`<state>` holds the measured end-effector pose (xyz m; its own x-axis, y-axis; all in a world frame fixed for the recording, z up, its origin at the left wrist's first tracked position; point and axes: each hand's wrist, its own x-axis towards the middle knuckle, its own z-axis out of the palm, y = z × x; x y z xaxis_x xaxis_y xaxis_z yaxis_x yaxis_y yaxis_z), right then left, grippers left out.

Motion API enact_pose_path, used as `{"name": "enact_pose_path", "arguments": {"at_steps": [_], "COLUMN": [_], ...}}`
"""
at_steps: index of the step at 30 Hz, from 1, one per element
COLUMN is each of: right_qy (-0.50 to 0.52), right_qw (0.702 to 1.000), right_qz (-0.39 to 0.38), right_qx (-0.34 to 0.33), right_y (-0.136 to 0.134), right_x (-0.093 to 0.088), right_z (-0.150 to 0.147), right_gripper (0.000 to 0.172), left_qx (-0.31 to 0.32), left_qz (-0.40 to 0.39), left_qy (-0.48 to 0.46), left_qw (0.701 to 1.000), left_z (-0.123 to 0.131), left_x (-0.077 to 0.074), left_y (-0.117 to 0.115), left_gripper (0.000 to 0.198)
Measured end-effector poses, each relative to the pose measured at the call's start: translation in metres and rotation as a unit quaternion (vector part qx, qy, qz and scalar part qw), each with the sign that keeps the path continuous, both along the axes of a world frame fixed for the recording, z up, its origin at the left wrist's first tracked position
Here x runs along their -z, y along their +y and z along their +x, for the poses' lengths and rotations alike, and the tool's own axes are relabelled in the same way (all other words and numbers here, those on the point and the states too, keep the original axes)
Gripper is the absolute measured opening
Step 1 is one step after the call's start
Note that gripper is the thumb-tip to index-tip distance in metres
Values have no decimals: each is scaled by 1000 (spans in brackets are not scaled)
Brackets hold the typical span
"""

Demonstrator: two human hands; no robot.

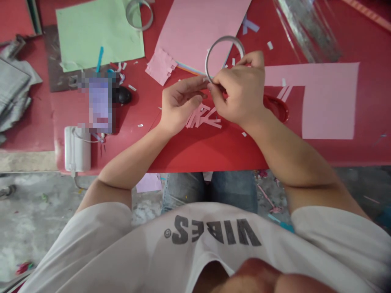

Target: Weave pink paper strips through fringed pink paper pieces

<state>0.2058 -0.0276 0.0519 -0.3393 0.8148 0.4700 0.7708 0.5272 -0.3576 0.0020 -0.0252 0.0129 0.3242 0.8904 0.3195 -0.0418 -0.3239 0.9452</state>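
Both my hands meet above the red table around a thin grey strip ring (224,51). My right hand (238,91) pinches its lower part, and the fingertips of my left hand (180,103) press against the same spot. Part of the ring is hidden by my fingers. Cut pink paper strips (203,117) lie under my hands. Red-handled scissors (277,108) sit partly hidden beside my right hand. A fringed pink paper piece (161,66) lies on a large pink sheet (198,32) beyond them.
A green sheet (97,34) and a second ring (139,14) lie at the far left. To the right are a pink cut sheet (330,97) and clear plastic (305,28). A blurred phone (100,103), black mouse (123,95), white device (77,148) and grey cloth (14,89) lie left.
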Motion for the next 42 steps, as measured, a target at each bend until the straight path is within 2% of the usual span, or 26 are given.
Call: {"name": "enact_pose_path", "arguments": {"at_steps": [8,14,20,26,30,36,39,42], "right_qy": [34,20,-5,7,-4,12,37,42], "right_qw": [998,999,998,999,999,999,998,997], "right_qz": [-41,-27,0,-18,-42,-45,-22,-50], "right_qx": [-16,-30,-56,-36,-26,-28,-42,-47], "right_y": [-2,-4,-8,-14,-13,-10,-9,-8], "right_x": [2,4,-1,-6,-6,-3,-2,-4], "right_z": [-1,-3,-7,-12,-13,-15,-16,-16], "right_gripper": [26,34,31,31,31,32,32,28], "left_qx": [-71,-113,-92,-83,-74,-84,-67,-40], "left_qz": [46,28,10,-5,-29,-71,-80,-94], "left_qy": [54,108,106,63,46,38,13,-23], "left_qw": [995,987,990,995,996,993,994,995], "left_z": [1,-2,-2,1,3,3,3,3], "left_x": [-4,-5,-11,4,10,3,6,12], "left_y": [-4,-3,-4,1,-1,-5,-2,-2], "left_gripper": [36,36,45,57,49,35,36,32]}}
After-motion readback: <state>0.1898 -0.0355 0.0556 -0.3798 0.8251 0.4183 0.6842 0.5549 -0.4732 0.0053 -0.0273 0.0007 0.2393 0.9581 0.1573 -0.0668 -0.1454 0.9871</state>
